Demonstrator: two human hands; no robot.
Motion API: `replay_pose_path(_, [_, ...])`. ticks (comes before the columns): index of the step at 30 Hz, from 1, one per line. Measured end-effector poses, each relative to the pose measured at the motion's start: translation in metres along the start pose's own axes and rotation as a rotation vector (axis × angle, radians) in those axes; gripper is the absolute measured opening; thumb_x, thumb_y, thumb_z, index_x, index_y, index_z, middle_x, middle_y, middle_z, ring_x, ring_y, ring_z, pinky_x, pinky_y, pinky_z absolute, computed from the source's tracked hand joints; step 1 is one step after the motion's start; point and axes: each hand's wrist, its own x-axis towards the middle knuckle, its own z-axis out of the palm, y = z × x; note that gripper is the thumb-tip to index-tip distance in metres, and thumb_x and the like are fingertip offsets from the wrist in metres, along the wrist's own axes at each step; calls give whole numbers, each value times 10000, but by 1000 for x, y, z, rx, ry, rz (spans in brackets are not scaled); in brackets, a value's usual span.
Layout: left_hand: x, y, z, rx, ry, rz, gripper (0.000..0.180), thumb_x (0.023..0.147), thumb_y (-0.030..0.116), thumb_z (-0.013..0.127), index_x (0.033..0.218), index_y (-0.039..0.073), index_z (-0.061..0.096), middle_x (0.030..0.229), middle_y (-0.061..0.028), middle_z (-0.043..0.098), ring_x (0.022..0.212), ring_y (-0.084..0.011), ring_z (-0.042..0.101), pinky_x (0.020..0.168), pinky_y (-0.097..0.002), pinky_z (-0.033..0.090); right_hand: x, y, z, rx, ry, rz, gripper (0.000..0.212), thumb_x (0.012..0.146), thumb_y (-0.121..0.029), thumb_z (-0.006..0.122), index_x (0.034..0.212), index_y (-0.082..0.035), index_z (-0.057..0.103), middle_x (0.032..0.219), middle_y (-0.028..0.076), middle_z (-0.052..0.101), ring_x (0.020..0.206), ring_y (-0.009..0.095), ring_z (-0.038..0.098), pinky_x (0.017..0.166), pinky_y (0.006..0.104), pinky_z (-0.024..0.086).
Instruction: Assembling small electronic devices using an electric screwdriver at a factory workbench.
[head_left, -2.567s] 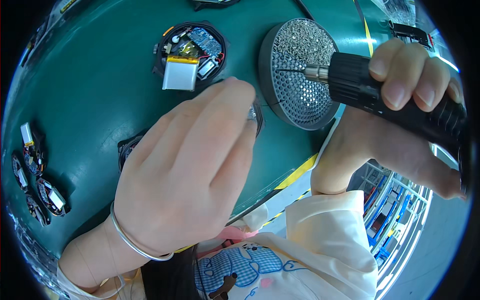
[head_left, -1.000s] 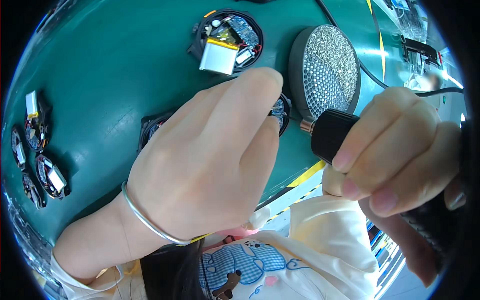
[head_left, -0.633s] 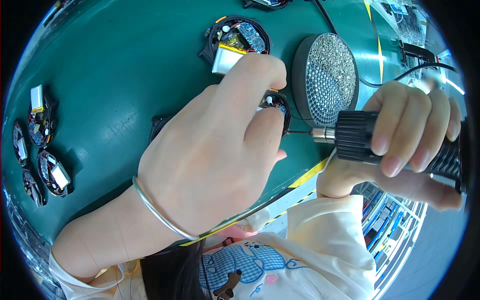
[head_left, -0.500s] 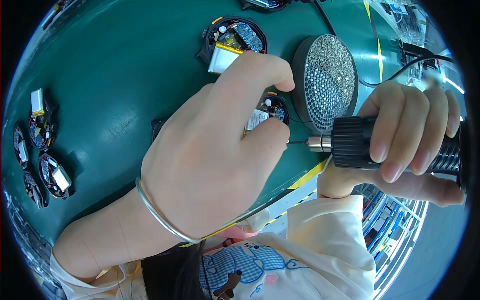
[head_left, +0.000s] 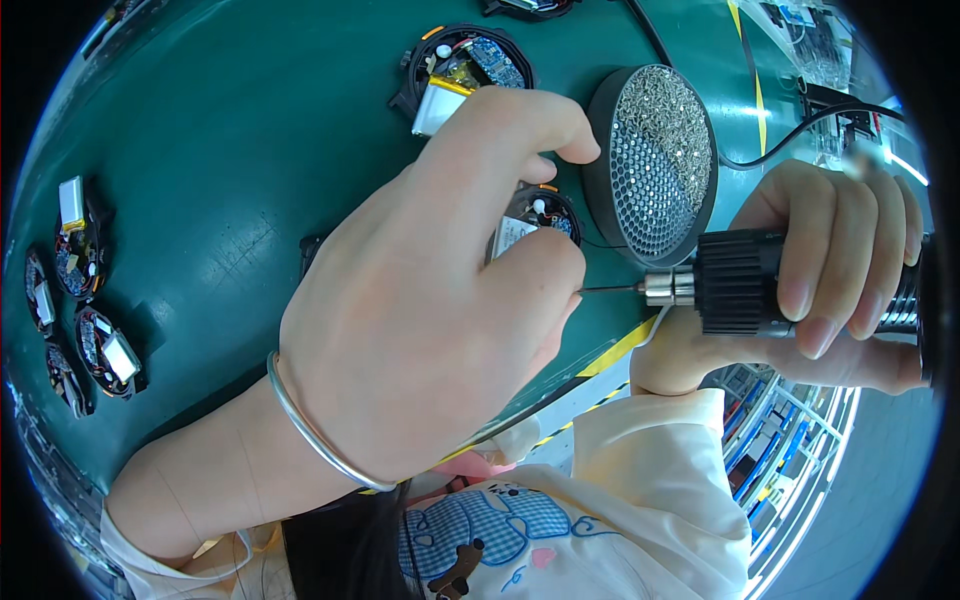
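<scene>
My right hand (head_left: 840, 250) is wrapped around a black electric screwdriver (head_left: 745, 285) held nearly level, its thin bit (head_left: 612, 289) pointing left. The bit's tip meets the thumb of my left hand (head_left: 420, 290), where any screw is hidden. That left hand curls over a round black electronic device (head_left: 560, 213) with a silver battery and a blue circuit board. Most of the device is covered by my palm and fingers. Just beyond the hands stands a round dark screw tray (head_left: 600, 170), its perforated plate partly covered with small screws.
Another opened round device (head_left: 495, 62) with a silver battery lies beyond my left hand. Several similar devices (head_left: 108, 350) sit at the left of the green table (head_left: 230, 130). A black cable (head_left: 780, 150) runs at the far right. Yellow-black tape marks the near edge.
My right hand and the screwdriver have drawn back slightly to the right, showing more of the bit. My left hand has shifted a little, its index finger moving up and to the right.
</scene>
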Motion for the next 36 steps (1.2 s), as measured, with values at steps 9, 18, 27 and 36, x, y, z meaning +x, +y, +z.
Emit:
replay_pose_path(9, [-11,-3,7,-41,160,-13,181,572,-4,682,734,58,632,1138,-154,501,960,-248,577,763,-329,497,2,0,5,-37,103,-101,489,744,-498,654,764,-76,408,535,-4,533,436,114,578,432,207,507])
replay_pose_path(18, [-19,-13,13,-172,260,43,189,575,-13,676,744,68,654,1134,-145,487,937,-232,571,769,-315,467,3,6,9,-64,96,-112,491,750,-516,636,750,-82,407,533,-8,526,425,116,568,430,212,500])
replay_pose_path(27, [-15,-3,4,11,132,8,151,590,46,697,705,68,601,1124,-153,477,932,-250,554,764,-322,465,4,-3,3,-49,74,-89,426,759,-514,618,688,-115,487,518,-14,523,410,100,567,397,195,505])
replay_pose_path(36, [-19,-6,3,129,63,95,222,589,111,718,767,71,591,1111,-163,529,978,-296,531,815,-378,429,4,17,5,-95,-165,-50,509,755,-560,618,821,-63,528,653,23,557,511,126,575,479,241,493])
